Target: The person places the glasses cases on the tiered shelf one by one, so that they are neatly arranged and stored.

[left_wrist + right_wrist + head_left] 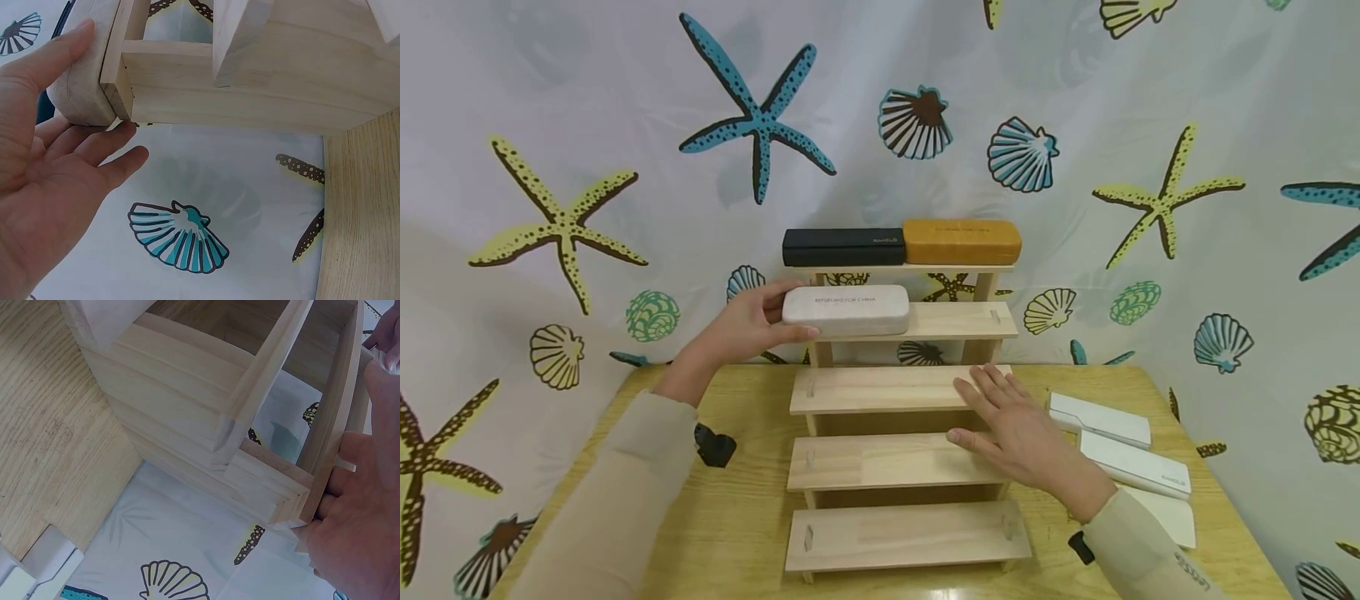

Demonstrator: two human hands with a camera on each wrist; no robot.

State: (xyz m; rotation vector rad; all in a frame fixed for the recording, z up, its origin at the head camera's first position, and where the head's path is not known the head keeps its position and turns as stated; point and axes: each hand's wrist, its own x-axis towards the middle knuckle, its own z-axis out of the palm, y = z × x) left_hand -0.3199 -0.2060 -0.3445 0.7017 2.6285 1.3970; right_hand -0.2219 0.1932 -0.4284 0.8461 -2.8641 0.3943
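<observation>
A white glasses case (848, 312) with small lettering sits at the left end of the second tier from the top of a stepped wooden rack (898, 537). My left hand (747, 323) grips the case's left end, thumb in front and fingers behind. In the left wrist view the thumb lies along the case (94, 69), the fingers spread near its end and the board's edge. With fingers extended, my right hand (1022, 433) rests on the right end of the middle tier. The right wrist view shows that hand (356, 519) against the board's end.
On the top tier stand a black case (842, 248) and an orange case (962, 243), side by side. Several white cases (1135, 462) lie on the wooden table right of the rack. A small black object (715, 447) is near my left forearm. A patterned cloth hangs behind.
</observation>
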